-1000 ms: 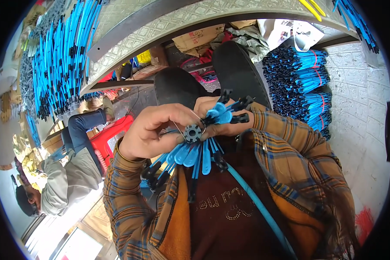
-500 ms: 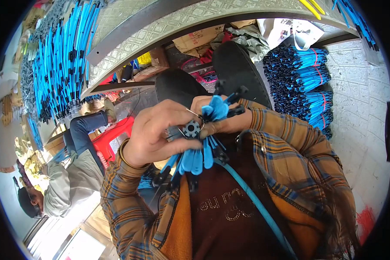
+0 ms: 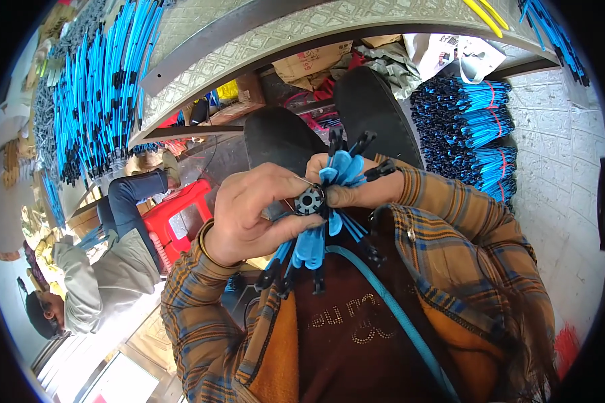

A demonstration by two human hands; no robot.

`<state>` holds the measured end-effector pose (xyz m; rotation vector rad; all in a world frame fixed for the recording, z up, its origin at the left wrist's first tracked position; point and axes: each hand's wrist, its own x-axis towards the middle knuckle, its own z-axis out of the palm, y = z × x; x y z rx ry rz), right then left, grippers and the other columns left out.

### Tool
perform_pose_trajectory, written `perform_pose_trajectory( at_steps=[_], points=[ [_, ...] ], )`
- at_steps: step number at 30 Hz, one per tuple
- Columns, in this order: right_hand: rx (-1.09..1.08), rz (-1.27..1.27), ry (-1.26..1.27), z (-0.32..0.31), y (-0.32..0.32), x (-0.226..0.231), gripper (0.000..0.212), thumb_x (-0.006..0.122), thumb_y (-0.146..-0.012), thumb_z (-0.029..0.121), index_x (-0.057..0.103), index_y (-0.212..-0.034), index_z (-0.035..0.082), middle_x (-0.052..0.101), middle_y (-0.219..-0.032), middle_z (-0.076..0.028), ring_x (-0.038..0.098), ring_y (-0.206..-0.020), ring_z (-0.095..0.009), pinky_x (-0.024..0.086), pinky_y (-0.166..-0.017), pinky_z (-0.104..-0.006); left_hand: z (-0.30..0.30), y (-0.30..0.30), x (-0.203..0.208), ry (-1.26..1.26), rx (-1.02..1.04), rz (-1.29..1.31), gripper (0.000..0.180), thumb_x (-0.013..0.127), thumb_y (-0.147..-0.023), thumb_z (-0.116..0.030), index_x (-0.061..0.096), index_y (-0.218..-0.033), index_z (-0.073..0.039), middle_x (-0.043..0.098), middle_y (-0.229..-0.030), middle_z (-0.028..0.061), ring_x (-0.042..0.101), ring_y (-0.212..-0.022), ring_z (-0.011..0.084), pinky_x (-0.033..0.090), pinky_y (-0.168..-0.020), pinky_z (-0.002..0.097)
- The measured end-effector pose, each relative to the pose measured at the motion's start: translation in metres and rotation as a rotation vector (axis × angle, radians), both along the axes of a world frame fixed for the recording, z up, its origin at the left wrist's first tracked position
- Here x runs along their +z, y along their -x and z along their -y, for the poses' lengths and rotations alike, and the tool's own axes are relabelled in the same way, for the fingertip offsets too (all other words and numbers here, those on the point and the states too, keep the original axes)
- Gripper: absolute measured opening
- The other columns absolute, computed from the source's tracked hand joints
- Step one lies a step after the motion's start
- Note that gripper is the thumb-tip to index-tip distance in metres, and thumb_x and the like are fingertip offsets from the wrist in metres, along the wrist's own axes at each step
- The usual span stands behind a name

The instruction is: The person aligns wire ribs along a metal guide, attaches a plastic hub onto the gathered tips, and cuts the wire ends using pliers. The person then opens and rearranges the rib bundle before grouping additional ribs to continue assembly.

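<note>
In front of my chest I hold a bundle of blue strips (image 3: 309, 247) with black tips, fanned around a grey round notched hub (image 3: 308, 201). My left hand (image 3: 252, 211) grips the hub between thumb and fingers. A short piece of thin wire (image 3: 304, 180) shows by the left index finger. My right hand (image 3: 364, 187) is closed on the bundle from the other side, its thumb pressed beside the hub. More blue strips (image 3: 343, 168) stick up past the right thumb, and their black ends spread outward. The right fingers are partly hidden behind the bundle.
A metal-edged bench (image 3: 249, 50) curves across the top, with many blue rods (image 3: 101, 94) at left. Tied stacks of blue rods (image 3: 480, 134) lie at right by a white brick wall (image 3: 551, 154). Another person (image 3: 107, 275) sits at left near a red stool (image 3: 181, 218).
Both hands have shifted slightly right with the bundle. The hub faces me more squarely, and less of the wire shows. The strips look sharper and hang a little differently.
</note>
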<state>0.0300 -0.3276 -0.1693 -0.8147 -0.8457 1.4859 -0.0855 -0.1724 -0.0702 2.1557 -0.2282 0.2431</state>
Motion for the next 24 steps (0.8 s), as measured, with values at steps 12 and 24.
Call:
perform_pose_trajectory(
  at_steps=[12,24],
  points=[
    [0.264,0.140,-0.093,-0.011,-0.007,-0.001,0.043,0.068,-0.079,0.035,0.055,-0.104,0.003,0.058,-0.091,-0.003,0.049,-0.086,-0.008,0.042,-0.077,-0.0258,-0.013,-0.008,-0.002,0.073,-0.198,0.026,0.049,0.084,-0.049,-0.023,0.056,-0.085,-0.006,0.059,-0.071,0.0050,0.061,-0.063,0.0215,0.046,-0.052,0.0289],
    [0.027,0.052,-0.132,-0.007,-0.007,-0.008,0.039,0.071,-0.077,0.020,0.056,-0.109,0.003,0.060,-0.093,-0.001,0.051,-0.090,-0.009,0.043,-0.080,-0.0262,-0.024,-0.013,0.001,0.394,0.247,-0.131,0.040,0.074,-0.067,-0.012,0.049,-0.097,-0.003,0.058,-0.069,0.0052,0.055,-0.059,0.0125,0.045,-0.057,0.0249]
  ],
)
